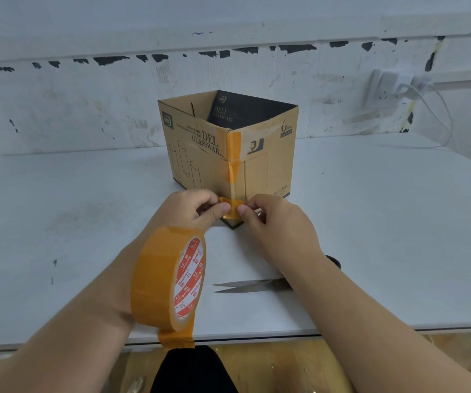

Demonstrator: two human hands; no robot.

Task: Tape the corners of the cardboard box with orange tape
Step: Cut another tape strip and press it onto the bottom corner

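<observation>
Pinching a short strip of orange tape [230, 210] from both sides, the left hand [193, 207] and right hand [268, 215] hold it stretched at the near bottom corner of the cardboard box [200, 154], probably so it goes on flat and centred on the edge. Both hands have thumb and fingers closed on the strip. The box stands open-topped at twelve o'clock on the white table [58, 208], one corner turned toward the person; that corner already carries tape higher up. The tape roll [169, 279] hangs round the left wrist at seven o'clock, likely to keep it ready for the next strip. Scissors [252, 285] lie at five o'clock, partly under the right forearm, within reach for cutting.
</observation>
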